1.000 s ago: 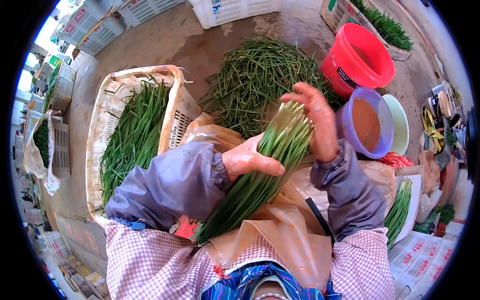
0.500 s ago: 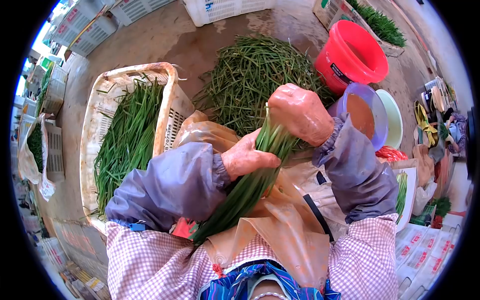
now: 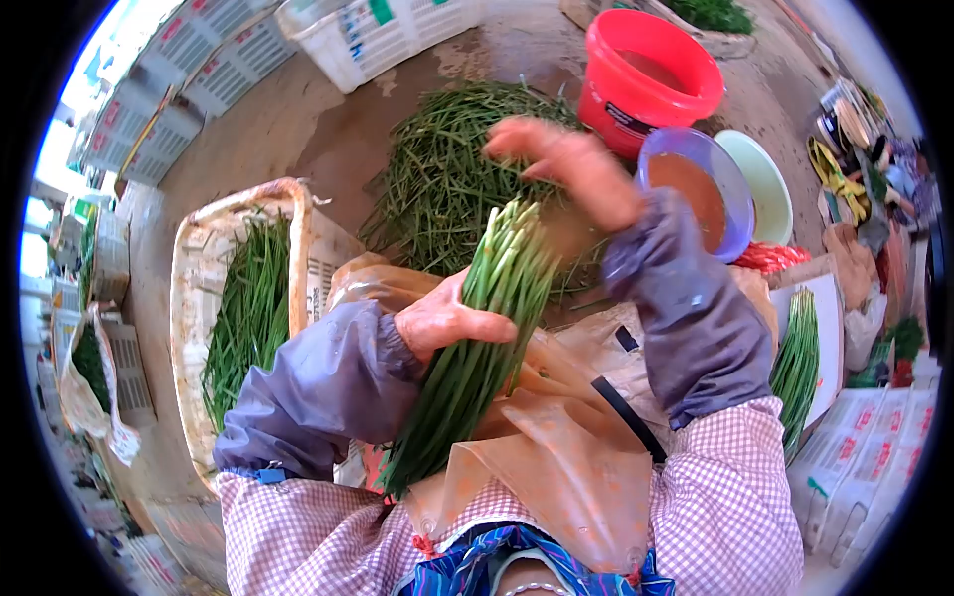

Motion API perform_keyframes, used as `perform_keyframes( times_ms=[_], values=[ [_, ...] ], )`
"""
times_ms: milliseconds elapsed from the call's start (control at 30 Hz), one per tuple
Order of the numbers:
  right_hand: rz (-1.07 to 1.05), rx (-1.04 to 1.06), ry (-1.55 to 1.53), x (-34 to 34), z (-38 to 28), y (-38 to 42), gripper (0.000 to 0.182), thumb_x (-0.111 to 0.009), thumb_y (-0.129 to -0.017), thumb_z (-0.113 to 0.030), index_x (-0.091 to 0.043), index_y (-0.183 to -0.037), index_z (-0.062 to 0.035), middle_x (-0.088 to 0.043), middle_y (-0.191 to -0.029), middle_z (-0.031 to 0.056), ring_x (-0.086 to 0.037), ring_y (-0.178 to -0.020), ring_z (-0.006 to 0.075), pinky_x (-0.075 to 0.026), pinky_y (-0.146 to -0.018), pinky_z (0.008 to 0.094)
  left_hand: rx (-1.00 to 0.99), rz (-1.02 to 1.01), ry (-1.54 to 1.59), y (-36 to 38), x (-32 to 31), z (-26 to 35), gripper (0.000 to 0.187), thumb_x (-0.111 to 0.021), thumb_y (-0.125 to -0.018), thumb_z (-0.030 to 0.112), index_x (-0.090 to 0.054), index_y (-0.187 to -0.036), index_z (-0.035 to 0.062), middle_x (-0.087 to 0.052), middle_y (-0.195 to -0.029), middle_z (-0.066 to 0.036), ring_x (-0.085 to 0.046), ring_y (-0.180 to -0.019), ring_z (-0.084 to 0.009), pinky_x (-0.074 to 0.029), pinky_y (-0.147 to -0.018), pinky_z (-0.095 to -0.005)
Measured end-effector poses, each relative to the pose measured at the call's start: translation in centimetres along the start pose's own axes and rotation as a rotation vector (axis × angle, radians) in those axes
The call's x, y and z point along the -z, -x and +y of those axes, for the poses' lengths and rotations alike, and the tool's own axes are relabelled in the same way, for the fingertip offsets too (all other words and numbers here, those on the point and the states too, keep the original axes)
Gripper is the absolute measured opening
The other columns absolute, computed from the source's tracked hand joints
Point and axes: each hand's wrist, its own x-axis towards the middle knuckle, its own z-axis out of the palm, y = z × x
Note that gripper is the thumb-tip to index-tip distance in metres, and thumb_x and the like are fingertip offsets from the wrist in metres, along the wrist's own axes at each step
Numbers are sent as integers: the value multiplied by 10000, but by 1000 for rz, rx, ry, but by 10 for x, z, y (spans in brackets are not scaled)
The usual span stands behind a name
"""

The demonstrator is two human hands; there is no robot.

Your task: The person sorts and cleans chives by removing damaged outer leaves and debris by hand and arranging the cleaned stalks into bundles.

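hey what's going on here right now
The person's left hand holds a bunch of green stalks, pale ends pointing away. The right hand, blurred, is off the bunch, out near those ends. A heap of cut leaves lies on the floor ahead, and a basket of greens stands to the left.

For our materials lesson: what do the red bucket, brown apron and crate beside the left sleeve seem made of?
Red bucket: probably smooth, glossy plastic, given its even colour and thick rim.
Brown apron: perhaps smooth plastic sheeting, given its translucent folds.
Crate: likely rigid plastic, stained, given its slotted walls.
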Motion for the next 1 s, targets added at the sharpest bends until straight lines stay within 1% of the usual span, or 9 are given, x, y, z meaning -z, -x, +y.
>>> perform_keyframes(
  times_ms=[67, 167, 233, 367, 500, 600, 700, 733, 1000],
  values=[
    [-343, -127, -189, -30, 15, 11, 349, -488, -988, -251, -625, -1202, -12, -633, -1222, 136, -584, -1139, 207, -484, -941, 348, 46, -56, -23, -4, 3, 1, 475, -689, -751, 159, -535, -1173, 5, -624, -964, -90, -629, -821, -183, -530, -713, -319],
    [-239, -361, -446, -57, 17, 19, 406, -518, -974, -333, -654, -1150, 6, -702, -1056, 122, -654, -976, 169, -506, -891, 323, 113, -23, -57, -2, -1, 0, 618, -702, -747, 272, -483, -1254, -4, -609, -1034, -117, -632, -882, -222, -541, -747, -346],
    [-59, -154, -384, -54, 36, 11, 486, -451, -979, -427, -662, -898, 3, -690, -841, 66, -633, -808, 140, -498, -800, 309, 87, 11, -15, -7, 7, -3, 687, -714, -746, 276, -428, -1300, -12, -589, -1033, -140, -625, -892, -253, -547, -751, -376],
    [484, -139, -505, -6, 47, 1, 493, -558, -938, -408, -566, -1167, 29, -637, -997, 88, -584, -877, 130, -484, -784, 289, -18, 55, -194, -19, 0, 30, 551, -724, -729, 231, -509, -1163, -30, -612, -944, -123, -637, -746, -226, -556, -649, -345],
    [461, -106, -583, -3, -31, 48, 982, -742, -788, -363, -158, -1469, 36, -583, -1124, 190, -600, -968, 215, -486, -869, 342, -277, 104, -376, -55, -10, 97, 508, -713, -786, 251, -520, -1183, -1, -621, -974, -120, -647, -795, -238, -575, -669, -378],
    [585, 111, -7, -7, -53, 67, 1172, -795, -677, -237, 11, -1484, 32, -499, -1248, 245, -564, -1083, 312, -457, -941, 358, -310, 155, -274, -101, -64, 138, 406, -655, -864, 249, -546, -1195, 40, -632, -1056, -88, -643, -886, -209, -552, -793, -359],
    [773, 357, 115, 36, -65, 80, 1185, -809, -657, -166, 19, -1480, 37, -536, -1209, 249, -551, -1127, 298, -443, -967, 354, -396, 51, -171, -161, -100, 165, 365, -630, -902, 232, -554, -1217, 63, -638, -1105, -69, -635, -957, -192, -530, -882, -370],
    [676, 160, -133, 63, -90, 97, 1202, -821, -629, -127, 15, -1480, 25, -561, -1197, 230, -540, -1144, 255, -431, -991, 352, -430, 16, -141, -175, -129, 165, 318, -632, -896, 213, -580, -1175, 68, -650, -1058, -60, -641, -923, -189, -538, -852, -363],
    [800, -251, 303, 213, -178, 256, 771, -839, -565, -225, -518, -1222, 19, -660, -1011, 163, -664, -872, 245, -540, -781, 346, -623, -360, -137, -271, -330, 105, 315, -716, -843, 228, -628, -1101, 69, -656, -1077, -36, -630, -945, -182, -513, -868, -358]
  ],
)
